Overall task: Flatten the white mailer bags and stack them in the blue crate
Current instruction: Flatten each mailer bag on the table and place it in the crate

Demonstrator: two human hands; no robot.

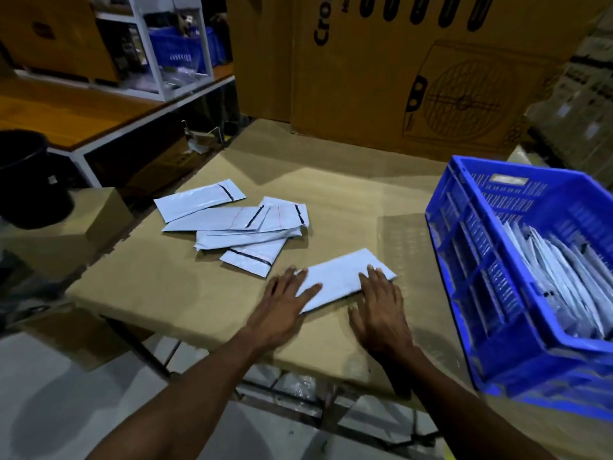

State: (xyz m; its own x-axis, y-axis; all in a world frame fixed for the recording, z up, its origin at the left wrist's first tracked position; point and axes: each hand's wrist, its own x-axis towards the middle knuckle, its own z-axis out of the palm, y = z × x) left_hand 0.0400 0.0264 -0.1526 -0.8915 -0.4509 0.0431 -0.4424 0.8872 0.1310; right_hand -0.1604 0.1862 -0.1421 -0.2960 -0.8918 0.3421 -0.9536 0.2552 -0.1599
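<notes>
1. Near the front edge of the desk (159, 287) we've got one white mailer bag (341, 277) lying flat, angled a bit so its far right corner points toward the crate.
2. Our left hand (285, 300) is on the bag's left end, fingers straight and spread, pressing down rather than gripping anything.
3. Our right hand (381, 310) is doing pretty much the same on the right end: fingers laid flat over the near right part of the bag, palm on the cardboard-covered desk, nothing pinched or curled around.
4. Farther back and a little left there's a loose pile of mailer bags (238, 224), maybe five or six overlapping each other, some showing a dark seal strip at one end. They sit apart from the bag under our hands.
5. Over on the right sits the blue crate (471, 260), with a bunch of white bags (560, 280) already inside, leaning in a row against each other.
6. Behind the desk stands a big cardboard box (414, 78) printed with a fan drawing.
7. Far left we can see a black bucket (23, 174) and a white shelf frame (172, 54) with another blue crate (185, 48) in it.
</notes>
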